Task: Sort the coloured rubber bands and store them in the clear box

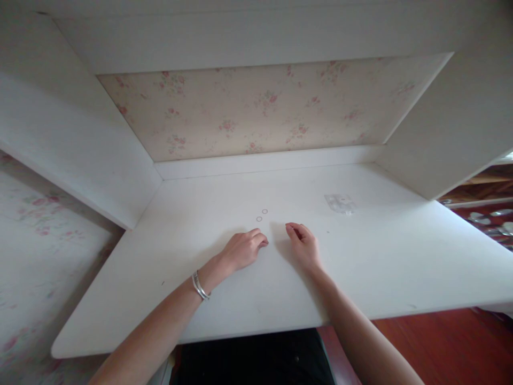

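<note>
- Head view: we look down on our two hands resting on a white desk (pixel 168 299) set into an alcove with flowered wallpaper (pixel 256 107) at the back.
- Our left hand (pixel 242 249) lies palm down with its fingers loosely curled, the tips touching the desk; it holds nothing we can see. A silver bracelet (pixel 200 285) sits on that wrist.
- Our right hand (pixel 303 245) rests on its side, fingers bent in toward the thumb as if pinched; whether something tiny sits in that pinch we cannot tell.
- Two small rings (pixel 262 215) lie flat on the desk just beyond the fingertips, near each other but apart, one a little farther back. We judge they lie there so that either hand can reach them without shifting the forearms.
- A small clear plastic bag (pixel 340 203) lies farther back to the right, well apart from both hands; its contents are too faint to read, though pale specks show through.
- The hands sit close together with a bare strip of desk between them, which suits fine work held near the middle.
- At the right edge, shiny things over a red floor (pixel 441 347) are cut off and too blurred to name.
</note>
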Demonstrator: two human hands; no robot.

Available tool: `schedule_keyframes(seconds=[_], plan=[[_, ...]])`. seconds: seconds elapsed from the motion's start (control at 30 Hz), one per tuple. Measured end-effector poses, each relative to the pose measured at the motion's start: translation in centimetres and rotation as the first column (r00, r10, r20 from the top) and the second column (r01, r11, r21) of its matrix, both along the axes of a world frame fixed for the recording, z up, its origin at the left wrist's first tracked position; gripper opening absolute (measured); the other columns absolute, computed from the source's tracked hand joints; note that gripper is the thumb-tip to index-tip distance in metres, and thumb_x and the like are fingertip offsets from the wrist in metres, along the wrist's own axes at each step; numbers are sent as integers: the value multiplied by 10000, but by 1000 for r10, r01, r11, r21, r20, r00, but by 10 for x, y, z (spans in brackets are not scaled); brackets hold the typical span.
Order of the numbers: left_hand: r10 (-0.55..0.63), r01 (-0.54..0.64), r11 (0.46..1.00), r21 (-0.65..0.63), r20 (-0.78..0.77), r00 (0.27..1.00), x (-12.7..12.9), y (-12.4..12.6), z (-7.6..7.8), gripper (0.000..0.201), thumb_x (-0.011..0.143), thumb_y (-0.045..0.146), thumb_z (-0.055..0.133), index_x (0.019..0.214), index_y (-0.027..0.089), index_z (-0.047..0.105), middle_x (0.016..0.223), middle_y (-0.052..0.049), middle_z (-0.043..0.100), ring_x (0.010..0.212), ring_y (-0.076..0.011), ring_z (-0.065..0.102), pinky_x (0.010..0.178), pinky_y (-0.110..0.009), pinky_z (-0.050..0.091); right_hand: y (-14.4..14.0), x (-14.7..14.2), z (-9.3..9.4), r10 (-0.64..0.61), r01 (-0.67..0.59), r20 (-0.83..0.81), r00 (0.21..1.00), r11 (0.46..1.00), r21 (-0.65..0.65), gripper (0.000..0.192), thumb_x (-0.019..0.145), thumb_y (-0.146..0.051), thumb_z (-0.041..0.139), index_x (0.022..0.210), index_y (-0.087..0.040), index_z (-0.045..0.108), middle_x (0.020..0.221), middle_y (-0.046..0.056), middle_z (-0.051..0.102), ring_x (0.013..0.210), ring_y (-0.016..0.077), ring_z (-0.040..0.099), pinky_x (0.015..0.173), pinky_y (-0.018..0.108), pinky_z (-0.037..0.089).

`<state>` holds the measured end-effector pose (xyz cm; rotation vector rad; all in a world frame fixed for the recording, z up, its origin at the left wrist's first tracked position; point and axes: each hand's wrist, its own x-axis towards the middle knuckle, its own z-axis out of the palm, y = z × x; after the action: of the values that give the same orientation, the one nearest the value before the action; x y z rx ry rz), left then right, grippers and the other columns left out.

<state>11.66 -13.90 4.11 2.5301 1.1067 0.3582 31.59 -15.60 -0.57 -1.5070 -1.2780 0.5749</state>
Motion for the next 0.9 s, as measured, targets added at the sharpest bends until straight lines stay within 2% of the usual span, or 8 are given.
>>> schedule_keyframes(seconds=[0.3, 0.57, 0.77, 0.9], plan=[[6, -5, 1000, 20, -46, 999, 1, 3, -6, 273, 922, 248, 364, 978, 239, 631, 948, -40, 621, 833, -164, 602, 711, -263, 452, 0, -1, 1, 13, -13, 9, 1000, 1000, -1, 363, 845, -499, 462, 875, -207, 676, 822, 43, 654, 725, 163, 557, 667, 281, 418], [21, -21, 1000, -4, 1, 1000, 2, 3, -10, 256, 907, 282, 408, 939, 236, 658, 897, -43, 629, 817, -170, 604, 724, -269, 455, 2, 0, -5, -13, 12, -41, 999, 1000, -22, 401, 815, -532, 478, 910, -199, 679, 866, 59, 676, 727, 169, 579, 672, 295, 442], [65, -61, 998, -33, 150, 987, -6, 7, 0, 250, 901, 350, 423, 900, 234, 644, 922, -31, 638, 829, -164, 601, 768, -271, 442, 1, 0, -5, -16, 15, -42, 999, 1000, -25, 388, 820, -523, 484, 914, -198, 675, 872, 63, 676, 733, 173, 579, 669, 295, 440], [238, -223, 971, -83, 341, 909, -26, 16, 1, 228, 882, 335, 447, 887, 190, 622, 893, -40, 647, 832, -156, 591, 780, -256, 440, 0, 1, -6, 5, -5, 16, 1000, 1000, -21, 384, 829, -509, 470, 908, -196, 678, 869, 64, 669, 721, 169, 568, 648, 289, 431]])
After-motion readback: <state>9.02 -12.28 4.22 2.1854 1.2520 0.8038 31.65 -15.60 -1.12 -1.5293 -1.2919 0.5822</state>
